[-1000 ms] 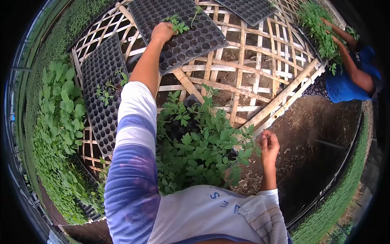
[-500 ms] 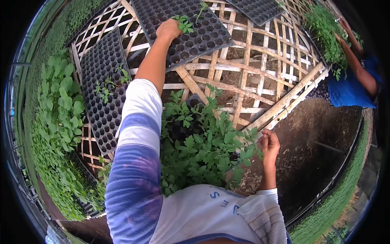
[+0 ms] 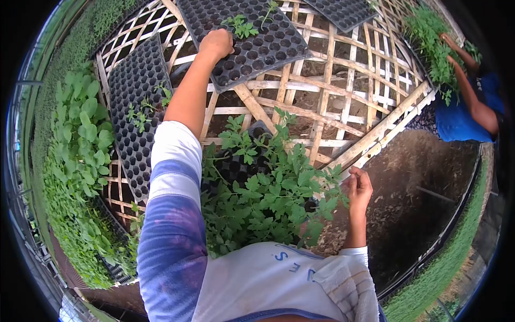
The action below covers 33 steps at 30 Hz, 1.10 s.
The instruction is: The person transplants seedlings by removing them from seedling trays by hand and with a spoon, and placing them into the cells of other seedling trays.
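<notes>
My left hand (image 3: 217, 45) rests with curled fingers over a black seedling tray (image 3: 268, 66), left of a small upright seedling (image 3: 241, 26) in one of its cells. A thinner seedling (image 3: 266, 14) leans close behind that one. The left fingertips are partly hidden, so I cannot see what they hold, if anything. Lower right, my right hand (image 3: 358, 190) is raised with its fingers bent towards the thumb; nothing in them can be made out. Beside it spreads a dense bunch of leafy seedlings (image 3: 273, 201) in a black tray (image 3: 236, 166), just in front of my body.
A second cell tray (image 3: 137, 118) with a few seedlings lies at left, beside broad-leaved plants (image 3: 80, 121). Another tray (image 3: 343, 13) is at the top. All stand on a bamboo lattice (image 3: 332, 96). At right, a person in blue (image 3: 464, 115) handles green seedlings (image 3: 429, 43).
My left hand has drawn back left and slightly towards me, away from the small seedling, which stands free in the tray. My right hand has hardly moved.
</notes>
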Motion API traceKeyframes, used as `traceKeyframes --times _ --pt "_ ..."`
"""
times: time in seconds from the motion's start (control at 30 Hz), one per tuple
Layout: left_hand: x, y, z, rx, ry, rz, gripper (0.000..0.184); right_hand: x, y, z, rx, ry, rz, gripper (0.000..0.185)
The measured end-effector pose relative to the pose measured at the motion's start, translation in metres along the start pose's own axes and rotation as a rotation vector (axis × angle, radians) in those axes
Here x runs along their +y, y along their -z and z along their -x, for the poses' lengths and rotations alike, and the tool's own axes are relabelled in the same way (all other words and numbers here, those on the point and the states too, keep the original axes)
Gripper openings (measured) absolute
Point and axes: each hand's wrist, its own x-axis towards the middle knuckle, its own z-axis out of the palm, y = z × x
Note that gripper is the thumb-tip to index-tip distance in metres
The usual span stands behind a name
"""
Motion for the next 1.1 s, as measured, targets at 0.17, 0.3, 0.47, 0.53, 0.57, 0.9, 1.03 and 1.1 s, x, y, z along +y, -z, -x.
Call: traceKeyframes --times 0.17,0.3,0.47,0.53,0.57,0.9,1.03,1.1 --pt "0.001 0.001 -0.003 0.087 0.033 0.178 0.016 0.002 0.002 0.003 -0.035 0.040 0.085 0.017" --pt "0.009 -0.013 -0.017 0.181 -0.006 0.283 0.021 0.013 0.003 0.006 -0.032 0.021 0.068 0.016" --pt "0.026 -0.015 -0.001 0.156 -0.020 0.033 0.026 0.003 0.005 0.013 -0.023 0.025 0.108 0.016" --pt "0.027 -0.018 0.001 0.128 -0.069 -0.038 0.029 0.010 0.006 0.014 -0.023 0.024 0.111 0.016" --pt "0.029 -0.017 0.002 0.128 -0.071 -0.042 0.029 0.012 0.005 0.014 -0.021 0.028 0.115 0.016" --pt "0.044 -0.035 -0.017 0.103 -0.080 -0.103 0.038 0.011 0.003 0.019 -0.042 0.032 0.081 0.015" --pt "0.048 -0.019 -0.012 0.062 -0.068 -0.092 0.038 0.007 0.005 0.022 -0.029 -0.047 0.067 0.015" --pt "0.056 0.030 0.003 0.026 -0.119 -0.054 0.035 0.008 0.011 0.027 -0.002 -0.107 0.062 0.017"
